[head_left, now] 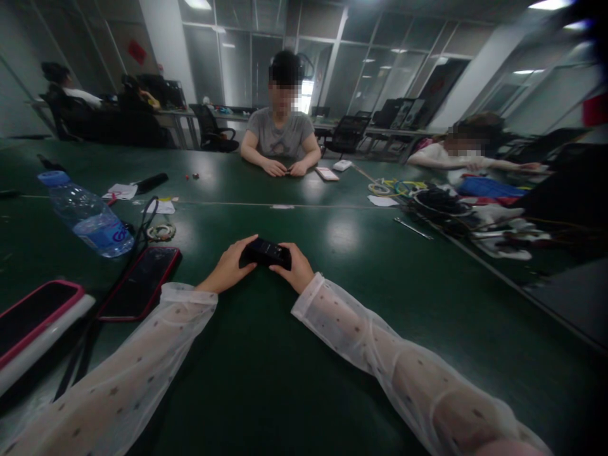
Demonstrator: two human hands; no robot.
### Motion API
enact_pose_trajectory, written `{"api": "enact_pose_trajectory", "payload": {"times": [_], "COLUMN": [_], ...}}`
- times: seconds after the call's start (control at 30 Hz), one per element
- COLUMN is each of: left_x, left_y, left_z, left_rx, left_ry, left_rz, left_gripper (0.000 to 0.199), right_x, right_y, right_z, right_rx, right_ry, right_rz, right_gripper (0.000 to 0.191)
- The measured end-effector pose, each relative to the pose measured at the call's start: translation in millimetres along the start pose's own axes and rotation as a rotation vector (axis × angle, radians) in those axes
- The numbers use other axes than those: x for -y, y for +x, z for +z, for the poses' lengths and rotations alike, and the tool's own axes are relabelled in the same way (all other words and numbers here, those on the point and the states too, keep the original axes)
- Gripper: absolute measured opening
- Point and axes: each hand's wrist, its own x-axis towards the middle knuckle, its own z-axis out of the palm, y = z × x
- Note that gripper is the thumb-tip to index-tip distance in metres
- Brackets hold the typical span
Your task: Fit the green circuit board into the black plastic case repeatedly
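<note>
A small black box-shaped thing (pixel 266 252) with faint light marks on its upper face is held between my two hands over the green table (pixel 247 367). My left hand (pixel 232 263) grips its left end, thumb on the near side. Around its right end closes my right hand (pixel 295 267), also with the thumb nearest me. What kind of device it is I cannot make out. To the left of my left hand lies a phone with a red edge (pixel 142 282), its dark screen up.
At left stand a tilted-looking water bottle (pixel 90 218) and a pink-edged phone (pixel 38 310) on a white object. A coiled bracelet-like ring (pixel 161 232) lies behind. Cables and clutter (pixel 456 209) cover the right side, near a metal tool (pixel 413 228). A person (pixel 281 130) sits opposite.
</note>
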Motion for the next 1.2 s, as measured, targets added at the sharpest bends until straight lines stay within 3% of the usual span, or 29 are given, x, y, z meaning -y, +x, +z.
{"api": "enact_pose_trajectory", "payload": {"times": [0.53,0.77,0.97,1.2], "left_x": [8.9,7.5,7.7,8.7], "left_y": [-0.2,-0.7,-1.8,-2.7], "left_z": [4.9,4.2,2.9,3.5], "left_rx": [-0.002,-0.001,0.021,0.018], "left_ry": [-0.055,0.006,-0.012,-0.026], "left_rz": [-0.075,-0.072,-0.111,-0.134], "left_gripper": [0.082,0.072,0.069,0.068], "right_x": [6.2,5.8,-14.7,-37.1], "right_y": [-1.0,-8.6,-15.3,-19.6], "right_z": [-1.6,-12.6,-29.5,-35.5], "right_rx": [-0.155,-0.375,-0.445,-0.391], "right_ry": [0.077,0.061,0.033,0.02], "right_rz": [-0.023,-0.062,0.048,0.153], "right_gripper": [0.047,0.048,0.049,0.049]}}
